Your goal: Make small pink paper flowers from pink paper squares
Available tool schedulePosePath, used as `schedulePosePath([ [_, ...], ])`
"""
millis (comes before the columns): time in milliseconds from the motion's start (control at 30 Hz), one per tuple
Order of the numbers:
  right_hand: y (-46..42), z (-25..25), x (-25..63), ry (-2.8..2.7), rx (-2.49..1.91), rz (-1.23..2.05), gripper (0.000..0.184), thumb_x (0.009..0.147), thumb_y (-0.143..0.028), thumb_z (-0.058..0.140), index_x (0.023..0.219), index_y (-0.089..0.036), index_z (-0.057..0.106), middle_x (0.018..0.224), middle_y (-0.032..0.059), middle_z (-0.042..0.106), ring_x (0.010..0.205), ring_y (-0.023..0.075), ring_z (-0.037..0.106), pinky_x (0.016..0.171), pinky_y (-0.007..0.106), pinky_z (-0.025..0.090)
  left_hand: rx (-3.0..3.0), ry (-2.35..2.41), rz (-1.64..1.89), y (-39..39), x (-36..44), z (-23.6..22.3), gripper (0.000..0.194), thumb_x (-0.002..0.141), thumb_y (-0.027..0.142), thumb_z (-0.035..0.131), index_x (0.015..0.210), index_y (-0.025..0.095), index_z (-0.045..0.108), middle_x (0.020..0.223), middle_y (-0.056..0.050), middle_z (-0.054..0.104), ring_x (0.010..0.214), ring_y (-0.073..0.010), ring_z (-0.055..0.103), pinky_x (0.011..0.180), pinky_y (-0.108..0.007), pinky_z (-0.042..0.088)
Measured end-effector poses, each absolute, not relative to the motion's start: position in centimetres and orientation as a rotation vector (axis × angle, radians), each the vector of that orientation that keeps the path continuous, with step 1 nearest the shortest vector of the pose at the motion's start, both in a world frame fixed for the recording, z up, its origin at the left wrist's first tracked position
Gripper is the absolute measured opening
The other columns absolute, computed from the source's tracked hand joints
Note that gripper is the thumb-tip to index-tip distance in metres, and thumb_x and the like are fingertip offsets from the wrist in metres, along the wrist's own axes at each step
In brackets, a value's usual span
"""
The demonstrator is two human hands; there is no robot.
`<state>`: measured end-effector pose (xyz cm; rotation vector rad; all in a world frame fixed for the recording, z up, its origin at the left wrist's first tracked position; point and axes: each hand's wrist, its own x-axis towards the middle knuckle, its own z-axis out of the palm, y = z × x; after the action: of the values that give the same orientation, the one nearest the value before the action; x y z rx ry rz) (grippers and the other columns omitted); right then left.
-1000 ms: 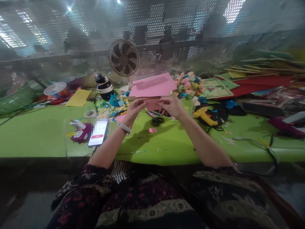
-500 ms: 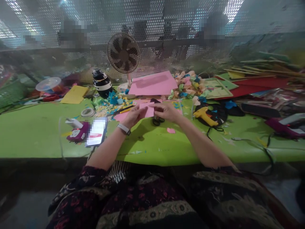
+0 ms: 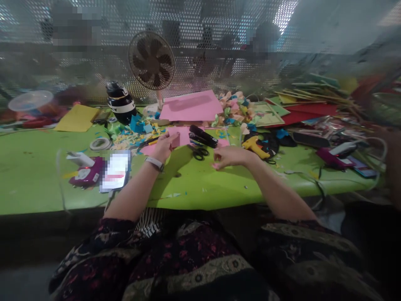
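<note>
My left hand is raised a little over the green table and pinches a small pink paper piece. My right hand has come down to the table, fingers curled over a small pink scrap at its fingertips. Black scissors and a black stapler lie just behind the two hands. A larger pink sheet rests farther back.
A phone and a purple punch lie to the left, with a tape roll and paper scraps. A fan, a helmet, a yellow glue gun and stacked coloured card stand behind.
My hands have parted. The left keeps the pink piece; the right has let go and dropped down to the table by the scrap. My view has swung right.
</note>
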<state>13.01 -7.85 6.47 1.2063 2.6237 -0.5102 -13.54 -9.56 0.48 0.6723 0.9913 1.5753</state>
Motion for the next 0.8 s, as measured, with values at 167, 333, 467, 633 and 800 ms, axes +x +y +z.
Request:
schedulePosePath([
  [167, -7.7, 4.9, 14.1, 2.469, 1.281, -1.076, 0.022, 0.078, -0.037, 0.073, 0.071, -0.019, 0.062, 0.071, 0.0039, 0.071, 0.068, 0.0171, 0.067, 0.062, 0.027, 0.049, 0.73, 1.0, 1.531, -9.7, -13.2, 0.6, 0.028, 0.061, 0.02, 0.088, 0.071, 0.016, 0.063, 0.068, -0.001, 0.072, 0.068, -0.0156, 0.071, 0.067, -0.026, 0.058],
  [333, -6.6, 4.0, 14.5, 2.526, 1.52, -1.116, 0.026, 0.079, -0.034, 0.071, 0.062, -0.019, 0.058, 0.059, 0.0011, 0.065, 0.057, 0.0138, 0.063, 0.056, 0.025, 0.051, 0.743, 0.974, 1.503, -10.1, -13.0, 0.4, 0.031, 0.06, 0.023, 0.09, 0.074, 0.016, 0.063, 0.069, -0.002, 0.072, 0.072, -0.0179, 0.073, 0.067, -0.027, 0.059],
  [467, -5.5, 3.4, 13.8, 2.548, 1.704, -1.102, 0.025, 0.082, -0.026, 0.07, 0.062, -0.018, 0.058, 0.063, 0.0023, 0.067, 0.053, 0.0116, 0.062, 0.053, 0.023, 0.052, 0.748, 1.017, 1.48, -10.3, -13.0, 0.5, 0.036, 0.059, 0.026, 0.091, 0.072, 0.017, 0.059, 0.068, -0.001, 0.071, 0.067, -0.0164, 0.071, 0.062, -0.026, 0.057],
  [633, -4.9, 3.2, 12.7, 2.534, 1.652, -1.29, 0.019, 0.078, -0.024, 0.076, 0.067, -0.016, 0.063, 0.074, 0.0047, 0.075, 0.056, 0.0113, 0.064, 0.057, 0.024, 0.055, 0.744, 1.036, 1.47, -10.2, -13.0, 0.3, 0.042, 0.054, 0.028, 0.093, 0.071, 0.018, 0.056, 0.061, 0.002, 0.066, 0.06, -0.0145, 0.067, 0.055, -0.024, 0.052],
  [800, -4.6, 2.9, 12.7, 2.652, 1.505, -1.608, 0.015, 0.082, -0.025, 0.072, 0.076, -0.017, 0.061, 0.073, 0.0035, 0.074, 0.066, 0.012, 0.068, 0.067, 0.025, 0.057, 0.773, 1.04, 1.45, -10.1, -13.0, 0.1, 0.042, 0.055, 0.028, 0.092, 0.068, 0.019, 0.053, 0.059, 0.004, 0.063, 0.055, -0.0106, 0.063, 0.054, -0.023, 0.049],
])
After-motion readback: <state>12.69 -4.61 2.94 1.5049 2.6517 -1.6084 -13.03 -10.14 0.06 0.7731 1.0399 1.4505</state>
